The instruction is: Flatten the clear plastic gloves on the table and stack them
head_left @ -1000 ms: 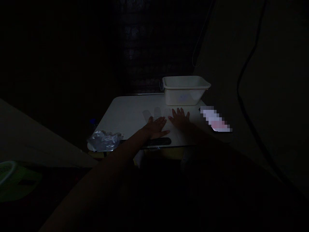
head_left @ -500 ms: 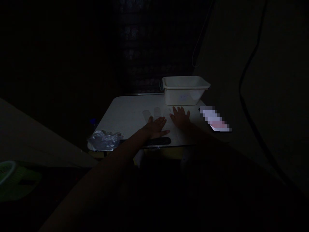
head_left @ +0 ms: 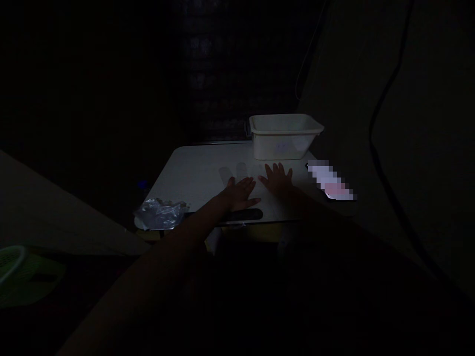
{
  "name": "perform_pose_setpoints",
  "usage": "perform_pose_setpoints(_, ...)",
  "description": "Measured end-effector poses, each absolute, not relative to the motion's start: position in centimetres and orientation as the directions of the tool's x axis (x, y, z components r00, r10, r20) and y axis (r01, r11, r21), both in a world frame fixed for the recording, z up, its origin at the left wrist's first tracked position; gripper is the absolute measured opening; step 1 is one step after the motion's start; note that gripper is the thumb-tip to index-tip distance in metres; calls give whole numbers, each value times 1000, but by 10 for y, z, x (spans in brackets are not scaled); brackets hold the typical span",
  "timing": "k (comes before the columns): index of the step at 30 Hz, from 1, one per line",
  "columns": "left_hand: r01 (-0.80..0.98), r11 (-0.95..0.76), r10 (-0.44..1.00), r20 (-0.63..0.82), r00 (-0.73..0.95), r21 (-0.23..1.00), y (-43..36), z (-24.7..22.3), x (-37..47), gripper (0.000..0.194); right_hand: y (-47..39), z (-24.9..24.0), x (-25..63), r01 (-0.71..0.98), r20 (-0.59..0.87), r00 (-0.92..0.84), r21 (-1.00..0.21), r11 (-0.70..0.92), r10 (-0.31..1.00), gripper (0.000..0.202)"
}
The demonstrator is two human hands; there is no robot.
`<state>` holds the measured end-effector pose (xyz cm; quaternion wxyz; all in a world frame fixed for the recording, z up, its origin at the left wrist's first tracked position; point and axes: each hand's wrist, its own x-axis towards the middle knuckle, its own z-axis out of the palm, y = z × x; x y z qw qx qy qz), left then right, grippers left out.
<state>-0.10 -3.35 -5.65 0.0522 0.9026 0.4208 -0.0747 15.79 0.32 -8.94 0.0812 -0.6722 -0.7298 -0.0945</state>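
Observation:
My left hand (head_left: pixel 241 194) lies flat on a small white table (head_left: pixel 196 168), fingers stretched to the right and thumb apart. It partly covers a thin see-through piece with rounded, finger-like ends (head_left: pixel 241 170), which looks like a clear plastic glove spread on the tabletop. To its right, my right hand (head_left: pixel 277 180) rests palm down with fingers spread, in front of a white plastic tub (head_left: pixel 280 146). Neither hand grips anything. How far the clear piece reaches under the hands is hard to see in the dim light.
Crumpled clear plastic packaging (head_left: pixel 161 213) lies at the table's front left corner. A dark rounded strip (head_left: pixel 245 215) runs along the front edge. A lit phone (head_left: pixel 330 180), blurred out, lies at the right. A green basket (head_left: pixel 29 277) stands low left; a dark cable (head_left: pixel 373 118) hangs right.
My right thumb has spread a little further left, toward my left hand. My left hand stays nearly in place. The view has shifted very slightly.

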Motion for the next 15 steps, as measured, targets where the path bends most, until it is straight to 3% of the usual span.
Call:
perform_pose_setpoints(7,764,-645,749,-174,639,29,-33,-57,-1,70,2,-90,162,998,252,-53,44,43,966,54)
perform_pose_setpoints(15,768,-639,752,-182,634,35,-34,-56,-1,70,3,-83,158,997,232,-68,-25,76,970,50)
